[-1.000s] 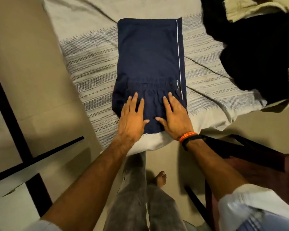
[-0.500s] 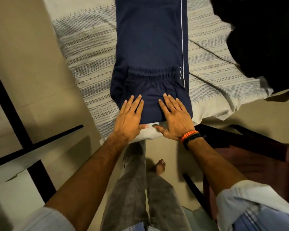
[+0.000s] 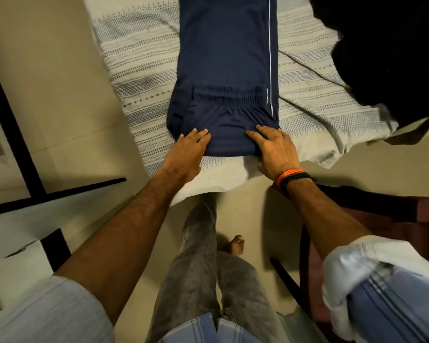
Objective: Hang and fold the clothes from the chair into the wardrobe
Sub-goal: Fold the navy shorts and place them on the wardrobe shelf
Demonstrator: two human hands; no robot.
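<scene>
Folded navy trousers (image 3: 226, 58) with a white side stripe lie on the patterned bedsheet (image 3: 139, 78), elastic waistband turned toward me. My left hand (image 3: 188, 152) is at the near left corner of the trousers, fingers on top, thumb hidden under the edge. My right hand (image 3: 275, 149), with orange and black wristbands, holds the near right corner the same way, thumb tucked below the cloth. A dark wooden chair (image 3: 421, 211) stands at my right.
A heap of black clothing (image 3: 386, 58) lies on the bed at the upper right. A black-framed panel (image 3: 13, 125) stands to the left on the beige floor. My legs and a bare foot (image 3: 237, 245) are below the bed's edge.
Both hands slid back from the flat top of the trousers to the near edge and spread apart to its two corners. The view moved closer to the bed.
</scene>
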